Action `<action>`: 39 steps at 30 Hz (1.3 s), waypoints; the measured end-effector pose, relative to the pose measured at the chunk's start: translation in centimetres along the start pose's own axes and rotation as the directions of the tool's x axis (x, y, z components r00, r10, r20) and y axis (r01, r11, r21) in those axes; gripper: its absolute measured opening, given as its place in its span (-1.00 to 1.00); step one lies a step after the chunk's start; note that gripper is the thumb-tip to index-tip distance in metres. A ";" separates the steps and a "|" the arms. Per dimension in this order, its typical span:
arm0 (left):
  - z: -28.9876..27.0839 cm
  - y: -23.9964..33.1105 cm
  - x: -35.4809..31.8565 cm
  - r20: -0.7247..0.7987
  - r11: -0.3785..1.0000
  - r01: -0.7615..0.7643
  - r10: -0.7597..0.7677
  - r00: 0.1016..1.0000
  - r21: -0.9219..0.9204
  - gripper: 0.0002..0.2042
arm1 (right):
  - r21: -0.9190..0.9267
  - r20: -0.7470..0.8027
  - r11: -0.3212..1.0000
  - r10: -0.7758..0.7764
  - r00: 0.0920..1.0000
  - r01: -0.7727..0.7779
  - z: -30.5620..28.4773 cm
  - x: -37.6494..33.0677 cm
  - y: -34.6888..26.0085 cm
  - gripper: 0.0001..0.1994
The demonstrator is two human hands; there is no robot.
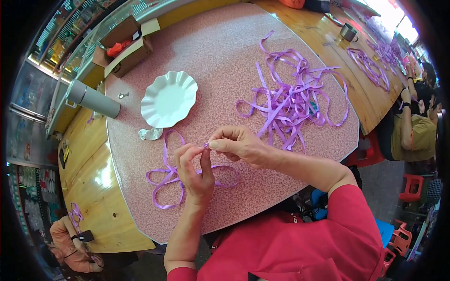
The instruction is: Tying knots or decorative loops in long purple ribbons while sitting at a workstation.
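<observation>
Both my hands meet over the near middle of a pink speckled table (220, 42). My left hand (194, 171) pinches a small bit of purple ribbon (206, 145) between its fingertips. From the other side, my right hand (239, 146) grips the same bit with thumb and forefinger. Below and left of my hands, more of the purple ribbon (165, 202) lies in wide loops on the table, partly hidden by my left hand. A large tangled pile of purple ribbon (286, 100) spreads to the right, beyond my right forearm.
A white scalloped plate (169, 99) stands left of centre, with crumpled white paper (151, 134) by its near rim. A grey flask (93, 98) and an open cardboard box (129, 61) stand along the left edge. A metal mug (348, 32) sits far right. Other people work at both sides.
</observation>
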State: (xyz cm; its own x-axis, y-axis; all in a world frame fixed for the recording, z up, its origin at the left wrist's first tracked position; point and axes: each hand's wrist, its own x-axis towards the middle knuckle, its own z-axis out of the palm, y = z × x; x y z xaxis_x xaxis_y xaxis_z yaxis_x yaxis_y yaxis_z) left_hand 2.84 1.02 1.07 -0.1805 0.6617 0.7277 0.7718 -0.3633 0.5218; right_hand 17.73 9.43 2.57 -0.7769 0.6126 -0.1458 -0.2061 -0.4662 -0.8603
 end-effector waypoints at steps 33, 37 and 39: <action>0.0 -1.4 -1.3 0.183 0.818 0.407 -0.363 0.914 -0.407 -0.85 | -0.287 -0.056 0.957 -0.068 0.996 0.050 -0.8 0.7 -0.2 -0.79; -0.5 -1.3 -1.2 0.213 0.789 0.450 -0.396 0.893 -0.418 -0.89 | -0.520 0.019 0.829 -0.230 0.973 0.206 -1.0 0.8 0.1 -0.78; -0.7 -1.5 -1.1 0.221 0.826 0.399 -0.336 0.916 -0.397 -0.90 | -0.645 0.064 0.712 -0.312 0.948 0.278 -0.9 0.5 -0.7 -0.78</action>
State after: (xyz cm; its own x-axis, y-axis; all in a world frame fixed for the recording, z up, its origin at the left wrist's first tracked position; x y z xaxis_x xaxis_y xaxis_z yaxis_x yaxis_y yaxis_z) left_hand 1.49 0.35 -0.18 -0.2900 0.8727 0.3927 0.3234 -0.2968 0.8985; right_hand 18.00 10.64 2.68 -0.7103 0.6851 0.1616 0.0212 0.2503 -0.9679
